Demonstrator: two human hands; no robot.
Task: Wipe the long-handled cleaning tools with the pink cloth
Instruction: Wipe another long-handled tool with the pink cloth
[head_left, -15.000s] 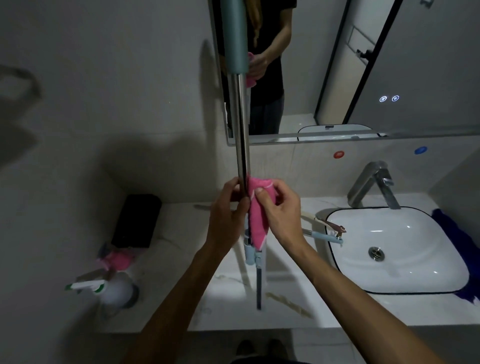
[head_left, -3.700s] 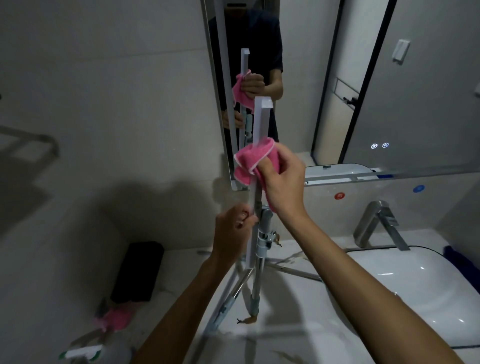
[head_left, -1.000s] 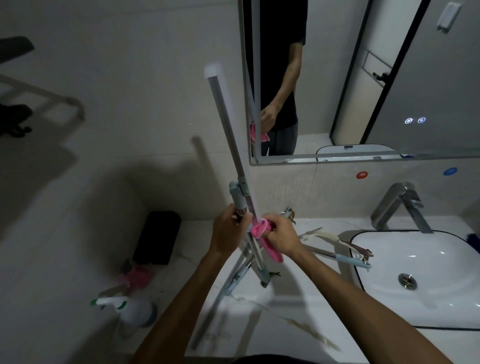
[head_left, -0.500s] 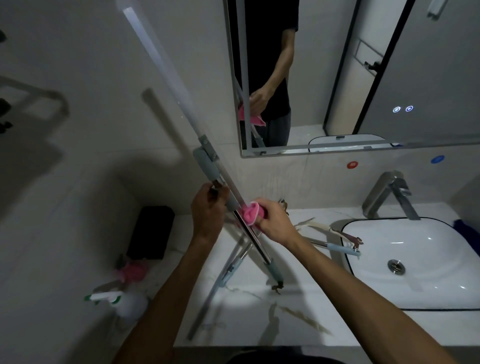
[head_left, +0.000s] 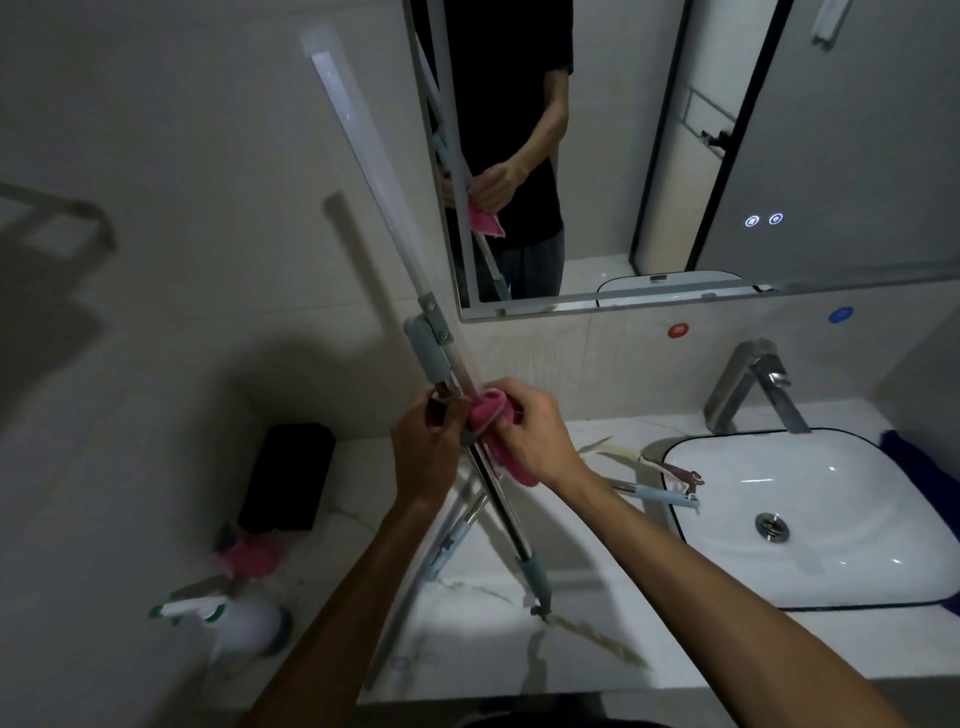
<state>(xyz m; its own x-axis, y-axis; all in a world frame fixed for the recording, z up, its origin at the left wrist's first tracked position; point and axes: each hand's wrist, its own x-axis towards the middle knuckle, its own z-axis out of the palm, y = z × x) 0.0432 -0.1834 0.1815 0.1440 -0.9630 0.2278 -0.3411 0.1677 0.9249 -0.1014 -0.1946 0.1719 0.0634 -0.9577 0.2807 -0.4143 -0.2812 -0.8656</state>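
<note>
Pink cloth (head_left: 488, 410) bunched around tilted tool shaft (head_left: 496, 493) in right hand's (head_left: 530, 431) grip, left hand (head_left: 423, 452) clasping shaft beside it.

There is only one view, from the camera on my head, so no second view overlaps it. It looks forward and down over my forearms, close to my left hand (head_left: 426, 452) and right hand (head_left: 530, 436). Its wide angle takes in the white marble countertop (head_left: 597, 639), the white rectangular basin (head_left: 831, 577) at right and the wall mirror (head_left: 675, 156) ahead.
</note>
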